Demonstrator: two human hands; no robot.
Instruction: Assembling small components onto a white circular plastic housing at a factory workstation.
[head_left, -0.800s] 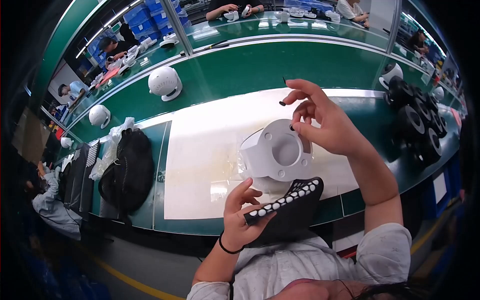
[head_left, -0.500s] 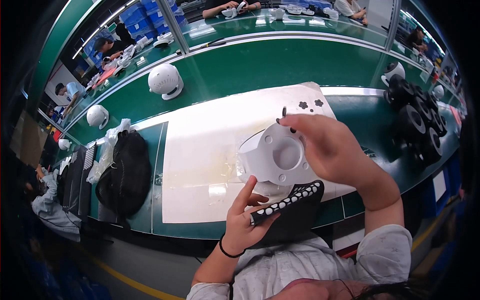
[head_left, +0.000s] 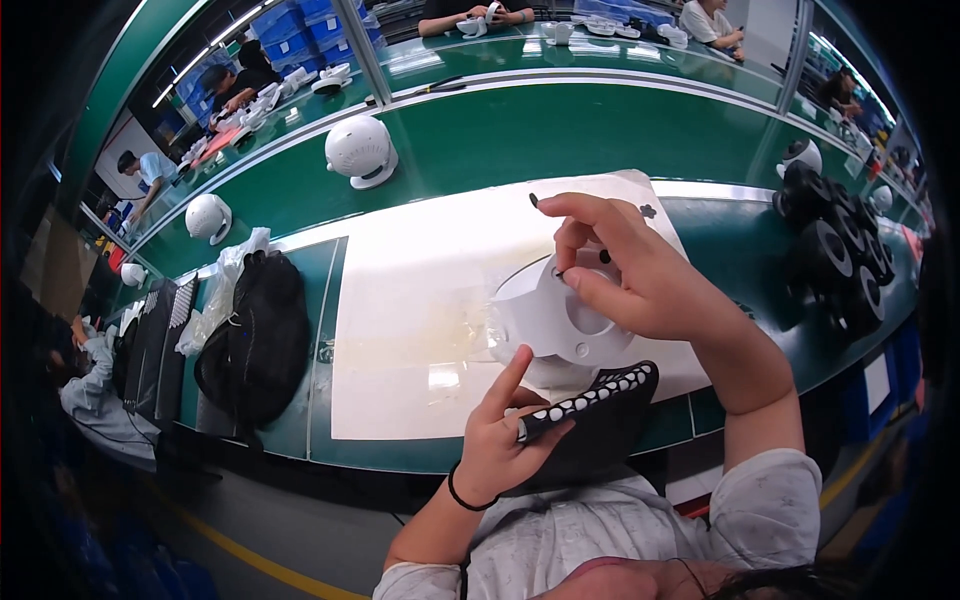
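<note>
A white rounded housing (head_left: 540, 318) lies on the pale board, its round base with a circular opening turned up. One small recess on the base's rim holds a black pad (head_left: 605, 257). My right hand (head_left: 640, 275) is over the base, thumb and a bent finger pinching a small dark pad at another rim recess. A second small black pad (head_left: 534, 201) clings to its raised index fingertip. Between the fingers and thumb of my left hand (head_left: 495, 445) is a black sheet (head_left: 590, 400) with rows of white dots; its index finger touches the housing's side.
The pale board (head_left: 385, 370) lies on the green bench. Black mesh items (head_left: 255, 350) and clear plastic stand left; several black round parts (head_left: 830, 240) are piled right. White assembled devices (head_left: 360, 150) stand beyond. Other people work at the far benches.
My right hand has shifted left across the base, and its thumb and bent finger have come together at a rim recess. The whole view has shifted slightly; my left hand keeps its hold.
</note>
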